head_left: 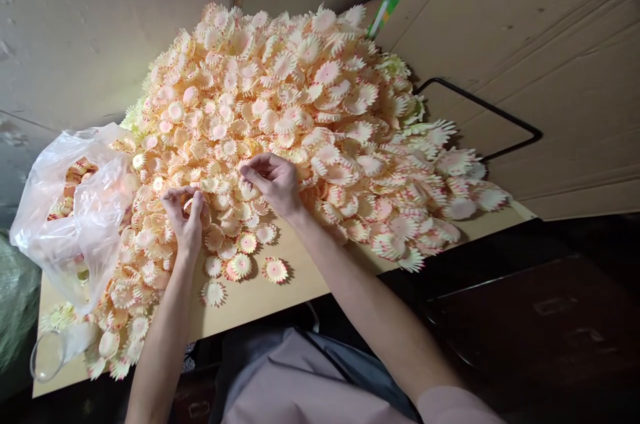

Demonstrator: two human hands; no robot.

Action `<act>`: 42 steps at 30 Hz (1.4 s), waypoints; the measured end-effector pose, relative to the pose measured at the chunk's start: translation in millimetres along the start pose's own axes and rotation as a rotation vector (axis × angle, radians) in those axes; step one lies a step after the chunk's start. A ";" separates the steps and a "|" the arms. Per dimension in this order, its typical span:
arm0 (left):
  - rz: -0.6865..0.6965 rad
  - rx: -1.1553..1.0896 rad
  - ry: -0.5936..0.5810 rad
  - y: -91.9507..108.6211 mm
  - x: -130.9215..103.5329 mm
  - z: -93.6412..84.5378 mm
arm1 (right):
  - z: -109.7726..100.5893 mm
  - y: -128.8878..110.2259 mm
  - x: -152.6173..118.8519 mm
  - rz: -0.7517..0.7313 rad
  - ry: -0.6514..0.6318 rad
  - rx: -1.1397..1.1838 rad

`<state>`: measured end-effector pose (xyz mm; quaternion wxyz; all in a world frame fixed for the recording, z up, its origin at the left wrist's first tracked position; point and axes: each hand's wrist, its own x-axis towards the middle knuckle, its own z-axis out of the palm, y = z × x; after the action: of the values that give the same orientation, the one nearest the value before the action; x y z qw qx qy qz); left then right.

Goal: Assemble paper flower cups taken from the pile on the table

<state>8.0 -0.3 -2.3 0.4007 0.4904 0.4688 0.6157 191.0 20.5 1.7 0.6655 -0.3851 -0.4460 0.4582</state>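
A large heap of artificial flower petal layers (280, 104), cream and pale pink with jagged rims, covers most of the wooden board (295, 284). Over its front part is my left hand (186, 219), fingers curled and thumb tip close to the index finger. To its right, my right hand (276, 185) is pinched, thumb against index finger, just above the petals. Whatever either pinch holds is too small to make out. Near the board's front edge lie loose petal layers, among them a red-tipped one (275, 270).
A clear plastic bag (95, 201) with red-edged pieces inside sits at the left. A transparent round cup (49, 356) lies at the front left corner. Cardboard (560, 84) stands at the right, with a black metal bar (493, 106) before it.
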 end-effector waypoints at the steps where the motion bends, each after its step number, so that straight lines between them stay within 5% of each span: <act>1: 0.002 -0.089 -0.006 0.2 0.0 0.4 | -0.3 0.1 -0.6 0.006 -0.038 0.012; 5: -0.051 -0.307 -0.113 1.8 0.5 1.0 | -2.5 3.8 -3.4 0.006 -0.213 0.033; 14: -0.013 -0.122 -0.298 2.3 -6.1 5.0 | 5.7 19.9 -9.1 -0.015 -0.376 -0.079; 20: 0.003 -0.092 -0.222 -0.6 -4.5 5.4 | 1.8 7.4 -8.1 -0.083 -0.355 -0.165; 27: -0.031 -0.233 -0.052 -0.9 -0.4 3.6 | 2.2 2.7 -16.4 -0.188 -0.762 -0.333; 30: -0.029 -0.229 -0.031 0.1 0.1 4.0 | 6.5 5.8 -20.7 -0.178 -0.831 -0.420; 35: -0.020 -0.183 -0.051 0.3 -1.1 2.2 | 7.4 -0.3 -18.0 -0.088 -0.608 -0.174; 39: -0.029 -0.133 -0.210 -2.9 -3.4 -3.5 | 5.2 -4.8 -11.8 -0.044 -0.325 -0.018; 42: -0.074 -0.068 -0.293 -3.9 -5.3 -6.2 | 5.7 -4.6 -10.1 -0.048 -0.231 -0.005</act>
<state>3.1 -5.6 -7.8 0.5037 0.5437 0.4016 0.5380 185.0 10.2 5.3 0.6194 -0.3207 -0.5298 0.4825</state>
